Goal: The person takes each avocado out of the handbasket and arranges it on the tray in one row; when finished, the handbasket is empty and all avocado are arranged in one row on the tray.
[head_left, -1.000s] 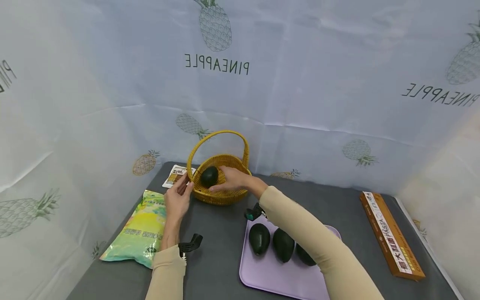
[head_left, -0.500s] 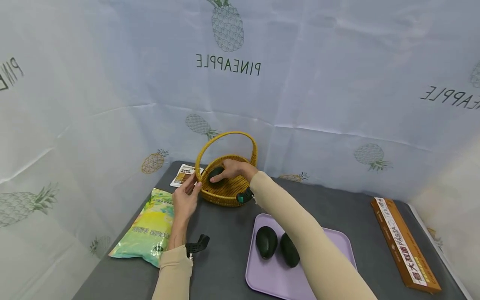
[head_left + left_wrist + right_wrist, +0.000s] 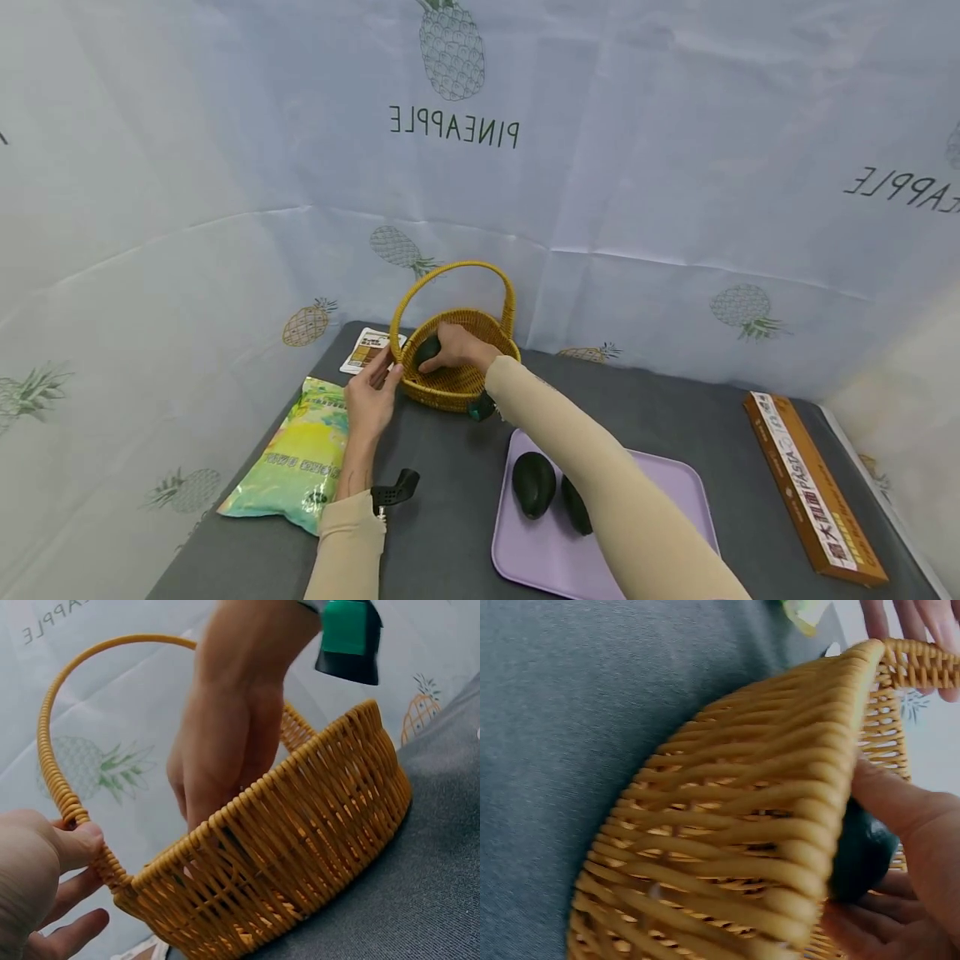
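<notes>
A yellow woven basket with a tall arched handle stands at the back of the table. My left hand pinches the handle's left base between thumb and fingers, as the left wrist view shows up close. Down inside the basket, my right hand holds a dark green avocado, thumb on one side and fingers curled round the other. The basket wall hides part of that avocado in the right wrist view. Two more avocados show on a lilac tray: one whole, the other partly behind the right sleeve.
Left of my left forearm lies a yellow-green plastic bag. Behind it, beside the basket, is a small printed packet. A long orange pasta box lies near the table's right edge. A pineapple-print curtain closes off the back.
My right hand has gone from spread beside the avocado to gripping it in the basket, drawing its forearm slightly left. The left hand keeps its hold on the handle. The head view has shifted a little.
</notes>
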Motion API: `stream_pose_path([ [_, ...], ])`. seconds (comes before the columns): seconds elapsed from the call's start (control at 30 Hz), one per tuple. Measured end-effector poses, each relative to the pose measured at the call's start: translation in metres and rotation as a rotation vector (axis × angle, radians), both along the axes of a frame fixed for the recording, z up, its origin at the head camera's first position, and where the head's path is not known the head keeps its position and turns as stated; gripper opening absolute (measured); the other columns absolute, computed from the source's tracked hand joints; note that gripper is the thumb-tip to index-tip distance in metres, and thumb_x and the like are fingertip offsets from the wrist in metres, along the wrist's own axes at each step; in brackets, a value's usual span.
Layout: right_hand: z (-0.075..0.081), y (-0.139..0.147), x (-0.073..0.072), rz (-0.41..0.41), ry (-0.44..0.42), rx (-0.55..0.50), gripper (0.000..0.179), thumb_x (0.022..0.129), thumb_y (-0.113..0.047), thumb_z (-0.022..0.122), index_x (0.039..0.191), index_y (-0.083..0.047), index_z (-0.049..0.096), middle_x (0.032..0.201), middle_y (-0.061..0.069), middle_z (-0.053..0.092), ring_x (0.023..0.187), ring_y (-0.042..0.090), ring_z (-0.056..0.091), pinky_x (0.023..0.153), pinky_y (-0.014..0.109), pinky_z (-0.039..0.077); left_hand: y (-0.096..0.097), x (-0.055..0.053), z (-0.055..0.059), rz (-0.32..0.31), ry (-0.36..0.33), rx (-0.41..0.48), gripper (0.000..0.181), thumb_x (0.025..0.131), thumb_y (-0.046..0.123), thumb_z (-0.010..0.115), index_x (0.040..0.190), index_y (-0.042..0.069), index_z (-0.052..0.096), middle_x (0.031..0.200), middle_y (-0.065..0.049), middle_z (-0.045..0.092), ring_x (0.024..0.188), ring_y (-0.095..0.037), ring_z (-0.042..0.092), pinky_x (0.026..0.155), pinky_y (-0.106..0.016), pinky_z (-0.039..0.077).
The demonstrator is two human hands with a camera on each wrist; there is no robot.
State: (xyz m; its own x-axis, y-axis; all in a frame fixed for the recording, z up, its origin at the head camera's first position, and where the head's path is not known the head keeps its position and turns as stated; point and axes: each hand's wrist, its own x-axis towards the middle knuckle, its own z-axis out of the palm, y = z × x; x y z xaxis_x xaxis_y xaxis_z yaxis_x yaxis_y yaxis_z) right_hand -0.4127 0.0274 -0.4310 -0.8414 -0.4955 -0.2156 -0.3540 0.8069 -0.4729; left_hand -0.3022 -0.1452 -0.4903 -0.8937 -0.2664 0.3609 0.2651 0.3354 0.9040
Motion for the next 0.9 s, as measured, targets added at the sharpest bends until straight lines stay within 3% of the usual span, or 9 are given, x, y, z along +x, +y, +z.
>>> stream_pose_path([
  [0.13, -0.004, 0.008, 0.005, -0.045, 0.035, -0.022, 0.086, 0.092, -0.044, 0.081, 0.153, 0.001, 0.04, 0.142, 0.02, 0.056, 0.129, 0.032, 0.06, 0.105, 0.042, 0.056, -0.001, -0.004, -0.001, -0.012, 0.01, -0.011, 0.045, 0.102, 0.018, 0.071, 0.146, 0.013, 0.063, 0.138, -0.016, 0.068, 0.127, -0.034, 0.067, 0.106, -0.04, 0.056],
  [0.27, -0.005, 0.027, 0.014, -0.075, 0.068, -0.079, 0.088, 0.087, -0.05, 0.084, 0.151, -0.004, 0.046, 0.142, 0.016, 0.058, 0.128, 0.031, 0.059, 0.103, 0.041, 0.057, -0.006, -0.003, -0.004, -0.014, -0.009, -0.029, 0.045, 0.102, 0.02, 0.07, 0.146, 0.012, 0.063, 0.138, -0.016, 0.068, 0.127, -0.034, 0.067, 0.105, -0.037, 0.054],
  [0.37, 0.004, 0.052, 0.027, -0.071, 0.093, -0.145, 0.088, 0.085, -0.052, 0.084, 0.152, -0.006, 0.048, 0.142, 0.013, 0.059, 0.126, 0.029, 0.06, 0.101, 0.041, 0.058, -0.014, -0.002, -0.005, -0.006, -0.02, -0.043, 0.046, 0.102, 0.019, 0.071, 0.147, 0.011, 0.062, 0.139, -0.017, 0.068, 0.128, -0.034, 0.066, 0.105, -0.033, 0.053],
  [0.43, 0.016, 0.075, 0.038, -0.061, 0.106, -0.186, 0.089, 0.085, -0.05, 0.085, 0.152, -0.006, 0.048, 0.143, 0.012, 0.059, 0.126, 0.029, 0.06, 0.102, 0.041, 0.057, -0.019, -0.004, -0.006, 0.007, -0.018, -0.054, 0.047, 0.102, 0.019, 0.071, 0.147, 0.011, 0.061, 0.138, -0.017, 0.068, 0.127, -0.035, 0.066, 0.102, -0.024, 0.053],
  [0.57, 0.048, 0.13, 0.068, -0.054, 0.083, -0.267, 0.087, 0.083, -0.041, 0.089, 0.151, -0.005, 0.049, 0.146, 0.012, 0.059, 0.132, 0.028, 0.06, 0.111, 0.042, 0.054, -0.027, -0.008, -0.002, 0.013, -0.002, -0.059, 0.048, 0.102, 0.021, 0.07, 0.148, 0.01, 0.06, 0.139, -0.018, 0.067, 0.128, -0.036, 0.066, 0.094, 0.0, 0.046],
  [0.67, 0.064, 0.177, 0.097, -0.052, 0.041, -0.332, 0.085, 0.081, -0.033, 0.091, 0.15, -0.005, 0.049, 0.15, 0.013, 0.057, 0.138, 0.03, 0.057, 0.118, 0.044, 0.049, -0.034, -0.011, 0.003, 0.017, 0.007, -0.059, 0.048, 0.103, 0.022, 0.07, 0.148, 0.01, 0.06, 0.14, -0.018, 0.066, 0.128, -0.038, 0.065, 0.09, 0.006, 0.042],
  [0.77, 0.068, 0.222, 0.13, -0.053, 0.008, -0.355, 0.086, 0.081, -0.03, 0.092, 0.151, -0.005, 0.049, 0.151, 0.014, 0.055, 0.14, 0.033, 0.055, 0.119, 0.047, 0.048, -0.04, -0.012, 0.007, 0.029, 0.009, -0.067, 0.048, 0.103, 0.023, 0.07, 0.148, 0.011, 0.06, 0.14, -0.017, 0.066, 0.128, -0.038, 0.065, 0.09, 0.006, 0.042],
  [0.9, 0.057, 0.27, 0.175, -0.086, 0.016, -0.305, 0.086, 0.081, -0.035, 0.092, 0.15, -0.006, 0.05, 0.146, 0.012, 0.059, 0.136, 0.035, 0.058, 0.115, 0.052, 0.051, -0.049, -0.012, 0.01, 0.043, 0.009, -0.075, 0.047, 0.103, 0.024, 0.07, 0.147, 0.011, 0.061, 0.14, -0.017, 0.066, 0.128, -0.038, 0.065, 0.091, 0.004, 0.044],
])
